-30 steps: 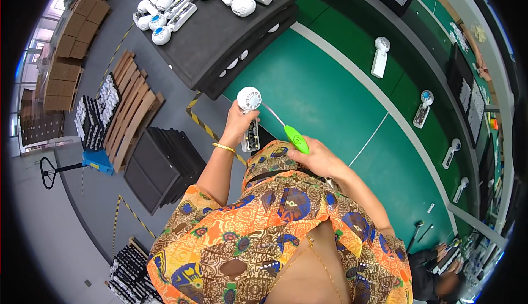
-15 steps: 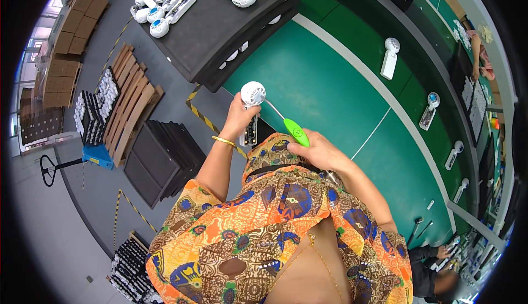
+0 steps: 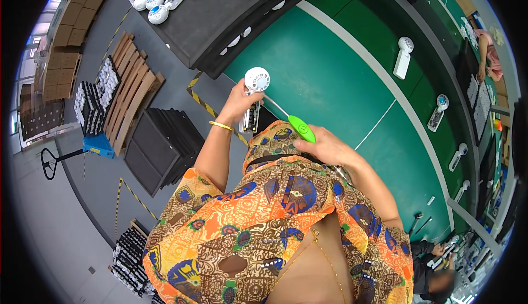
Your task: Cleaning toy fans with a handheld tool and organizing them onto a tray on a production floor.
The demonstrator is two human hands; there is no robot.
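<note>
Left grip (image 3: 237, 105): clasping white fan (image 3: 257, 80), head just beyond it, handle (image 3: 251, 118) not yet covered; right grip (image 3: 329, 148): wrapped round green-handled tool (image 3: 301, 128)

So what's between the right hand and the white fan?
Head view: the green screwdriver, held in the right hand, pointing toward the fan; tip contact unclear.

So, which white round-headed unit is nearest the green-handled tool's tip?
The unit in the left hand, close by the tip of the green-handled tool. Other units on the black trays and green belt lie well away.
</note>
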